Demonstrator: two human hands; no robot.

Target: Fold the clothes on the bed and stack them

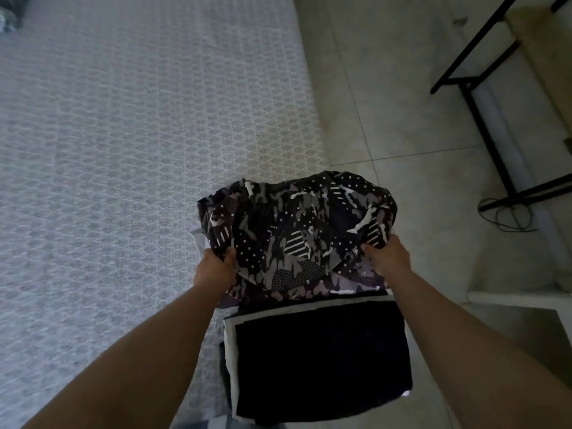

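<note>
A black, grey and white patterned garment (297,230) with dots, stripes and camouflage shapes is bunched above the bed's right corner. My left hand (213,267) grips its near left edge. My right hand (387,255) grips its near right edge. Just below it, closer to me, lies a stack of folded clothes (318,363): a dark piece on top, a white layer and a grey one under it. The patterned garment overlaps the stack's far edge.
The bed (123,150) with a pale patterned cover fills the left side. A dark crumpled item (10,10) lies at its far left corner. Tiled floor (387,103) lies to the right, with a black metal frame (483,88) and a loose cable (507,215).
</note>
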